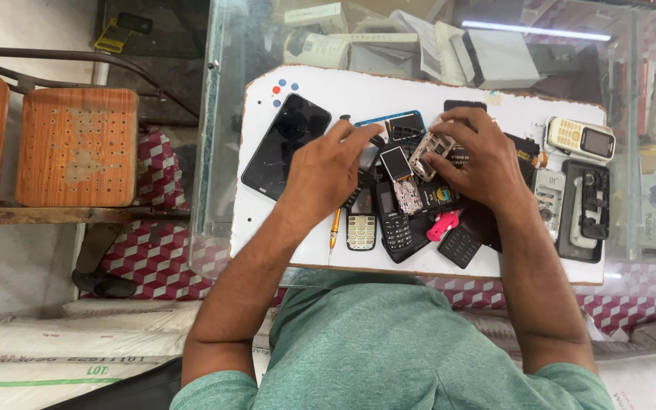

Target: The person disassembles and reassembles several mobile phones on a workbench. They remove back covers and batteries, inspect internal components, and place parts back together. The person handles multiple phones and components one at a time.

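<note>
The right hand [480, 163] pinches a grey keypad frame [432, 152] in its fingers while the left hand [328, 171], fingers loosely spread, hovers over crowded phone parts [396, 205] it could knock off the desk [305, 83].

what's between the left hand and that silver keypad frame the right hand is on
Nothing visible: the left hand rests beside the small screen module, and only that module lies between it and the silver keypad frame under the right hand.
</note>
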